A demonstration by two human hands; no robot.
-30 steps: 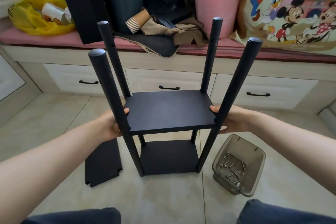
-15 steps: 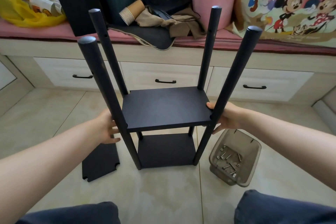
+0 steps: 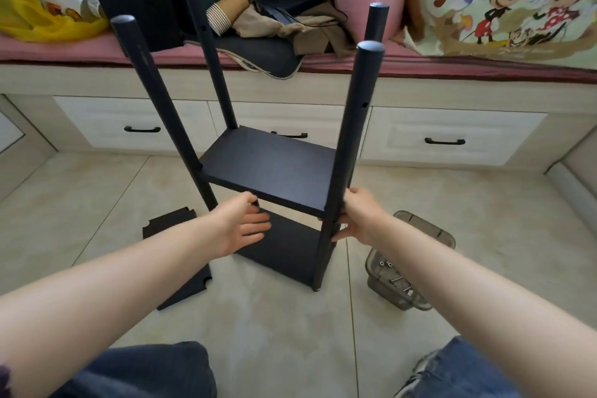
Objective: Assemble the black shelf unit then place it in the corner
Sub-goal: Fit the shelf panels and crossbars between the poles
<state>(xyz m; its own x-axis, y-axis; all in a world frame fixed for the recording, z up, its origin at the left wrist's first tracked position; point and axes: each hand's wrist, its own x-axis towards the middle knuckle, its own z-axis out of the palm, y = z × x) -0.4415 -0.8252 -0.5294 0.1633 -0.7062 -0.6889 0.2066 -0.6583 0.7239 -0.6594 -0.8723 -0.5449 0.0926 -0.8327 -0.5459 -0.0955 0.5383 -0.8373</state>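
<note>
Your right grip (image 3: 357, 218) curls round the five-o'clock post (image 3: 350, 139) of the shelf unit (image 3: 287, 252); left grip (image 3: 240, 226), fingers straight, empty beneath the middle shelf (image 3: 274, 168).

Tiled room, built-in bench (image 3: 420, 87)
Beige floor tiles (image 3: 484, 203) meet white drawers (image 3: 491, 126) with black handles (image 3: 445, 141), under a pink cushion (image 3: 64, 50)

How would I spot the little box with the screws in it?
Find the black shelf unit standing on the tiled floor. Just right of it sits the box. It is the only see-through smoky-grey thing there, with silver screws inside.
</note>
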